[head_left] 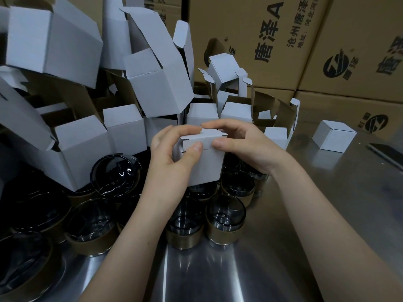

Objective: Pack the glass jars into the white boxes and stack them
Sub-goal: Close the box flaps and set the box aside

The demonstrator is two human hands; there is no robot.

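Observation:
A small white box [205,164] is held above the steel table at the centre of view. My left hand [172,149] grips its left side, thumb on the front near the lid edge. My right hand [237,138] pinches the lid at the top right, fingers over the top and thumb on the front flap. The lid lies nearly flat on the box. What is inside the box is hidden. Several dark glass jars with brown paper bands stand below, one jar [225,221] at front right and another jar [89,225] at left.
A heap of open white boxes [72,51] fills the left and back. One closed white box [333,136] sits on the steel table [283,247] at right, beside a dark flat object [386,153]. Large brown cartons [283,40] wall the back.

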